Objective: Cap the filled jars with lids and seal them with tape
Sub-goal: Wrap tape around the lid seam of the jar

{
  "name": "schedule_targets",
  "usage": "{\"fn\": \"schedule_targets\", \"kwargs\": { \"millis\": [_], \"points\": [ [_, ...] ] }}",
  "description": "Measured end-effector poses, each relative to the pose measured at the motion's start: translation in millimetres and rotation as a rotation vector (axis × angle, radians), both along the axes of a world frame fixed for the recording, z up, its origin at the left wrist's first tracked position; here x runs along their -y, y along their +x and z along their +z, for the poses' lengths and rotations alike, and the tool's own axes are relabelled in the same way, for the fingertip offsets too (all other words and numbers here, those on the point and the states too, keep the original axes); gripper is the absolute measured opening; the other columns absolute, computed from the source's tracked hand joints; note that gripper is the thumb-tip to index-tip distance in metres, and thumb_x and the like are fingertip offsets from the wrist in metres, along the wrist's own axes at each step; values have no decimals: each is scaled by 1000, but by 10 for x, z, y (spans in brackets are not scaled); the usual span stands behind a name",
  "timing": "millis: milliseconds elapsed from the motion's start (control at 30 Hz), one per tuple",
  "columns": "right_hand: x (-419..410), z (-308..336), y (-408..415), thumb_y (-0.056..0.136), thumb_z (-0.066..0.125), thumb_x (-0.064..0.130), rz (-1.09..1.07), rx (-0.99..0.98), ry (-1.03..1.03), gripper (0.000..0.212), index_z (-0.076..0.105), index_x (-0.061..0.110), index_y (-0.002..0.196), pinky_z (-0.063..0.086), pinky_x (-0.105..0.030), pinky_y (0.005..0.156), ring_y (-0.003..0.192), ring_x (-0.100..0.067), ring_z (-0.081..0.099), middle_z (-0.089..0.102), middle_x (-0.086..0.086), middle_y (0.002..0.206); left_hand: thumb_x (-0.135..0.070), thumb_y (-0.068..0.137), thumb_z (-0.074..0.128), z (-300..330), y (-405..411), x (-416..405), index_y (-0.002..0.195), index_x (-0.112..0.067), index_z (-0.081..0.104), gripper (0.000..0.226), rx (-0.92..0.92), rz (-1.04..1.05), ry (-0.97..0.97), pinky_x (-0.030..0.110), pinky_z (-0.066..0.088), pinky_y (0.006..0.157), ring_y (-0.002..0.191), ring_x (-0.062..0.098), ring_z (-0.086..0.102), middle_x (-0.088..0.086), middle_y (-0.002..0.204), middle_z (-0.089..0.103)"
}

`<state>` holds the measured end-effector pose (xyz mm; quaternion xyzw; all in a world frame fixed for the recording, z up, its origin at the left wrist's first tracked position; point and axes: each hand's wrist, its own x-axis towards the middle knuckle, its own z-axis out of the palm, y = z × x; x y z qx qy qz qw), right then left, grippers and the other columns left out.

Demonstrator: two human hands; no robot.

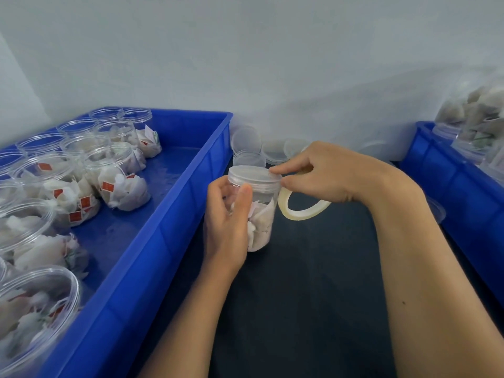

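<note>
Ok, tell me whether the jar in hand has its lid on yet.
Lid on. A clear lid sits atop the jar held by the left hand; whether it's fully tightened, cannot tell.

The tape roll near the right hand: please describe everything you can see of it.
The tape roll is a thin, pale yellowish, translucent ring with a wide open centre. It is tilted on edge, just right of the capped jar and above the dark table. The right hand holds it, the fingers covering its upper part, with fingertips at the lid edge.
</note>
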<state>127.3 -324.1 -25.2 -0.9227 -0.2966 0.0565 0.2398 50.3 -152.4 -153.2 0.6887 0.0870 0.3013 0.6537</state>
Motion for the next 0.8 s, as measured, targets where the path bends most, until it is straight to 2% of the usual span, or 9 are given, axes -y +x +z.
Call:
{"fn": "schedule_targets", "kwargs": {
  "millis": [67, 200, 367, 500, 600, 633, 700, 733, 800],
  "points": [
    [-26, -9, -1, 98, 59, 34, 4, 19, -6, 36, 71, 53, 126, 36, -8, 45, 53, 9, 55, 57, 37, 56, -72, 84, 60, 41, -5, 11, 115, -43, 58, 42, -40, 22, 2, 40, 58, 91, 107, 10, 72, -12, 114, 70],
    [-42, 8, -28, 99, 60, 31, 16, 31, 5, 34, 73, 51, 123, 33, -2, 44, 53, 15, 54, 56, 36, 53, -75, 81, 54, 141, -24, 2, 106, -37, 55, 46, -92, 58, 24, 40, 56, 79, 90, 9, 74, -13, 101, 74],
    [-93, 6, -58, 98, 57, 31, -7, 87, -16, 39, 70, 48, 130, 33, -2, 42, 50, 22, 48, 47, 41, 49, -75, 78, 56, 181, -8, -20, 98, -36, 55, 43, -149, 93, -30, 57, 59, 87, 86, 17, 75, -11, 90, 77],
    [-127, -32, -63, 98, 57, 37, -28, 102, 11, 42, 64, 50, 138, 34, -10, 58, 62, 7, 48, 48, 32, 61, -77, 74, 57, 192, -6, -48, 96, -35, 56, 47, -158, 123, -75, 55, 60, 84, 79, 14, 73, -12, 88, 76],
    [-142, -68, -67, 100, 57, 39, -24, 98, 0, 40, 64, 50, 138, 34, -15, 62, 62, 4, 44, 47, 38, 54, -80, 70, 58, 199, -6, -68, 97, -33, 57, 54, -179, 130, -111, 54, 61, 83, 78, 12, 74, -10, 87, 76],
    [-148, -79, -72, 101, 57, 39, -17, 101, -1, 40, 64, 49, 138, 37, -17, 65, 66, 3, 48, 51, 39, 59, -81, 70, 59, 200, -6, -69, 97, -33, 58, 56, -188, 135, -124, 54, 62, 83, 78, 13, 74, -10, 87, 76],
    [-167, -95, -83, 102, 56, 40, -11, 111, 0, 39, 64, 47, 139, 44, -24, 79, 87, -2, 58, 66, 31, 86, -82, 68, 60, 205, -6, -67, 98, -32, 59, 58, -216, 146, -156, 56, 62, 84, 79, 15, 76, -10, 86, 77],
    [-181, -104, -87, 102, 55, 40, -14, 121, -4, 39, 64, 46, 140, 44, -27, 83, 94, -7, 58, 66, 26, 89, -83, 68, 60, 211, -4, -63, 99, -32, 60, 59, -229, 150, -173, 57, 62, 86, 82, 17, 76, -9, 87, 78],
    [-218, -126, -89, 103, 55, 42, -25, 145, -17, 38, 65, 43, 140, 43, -28, 85, 94, -10, 52, 58, 22, 82, -84, 65, 59, 229, -9, -54, 101, -31, 61, 64, -245, 158, -206, 56, 61, 86, 85, 19, 77, -9, 86, 78]
  ]
}}
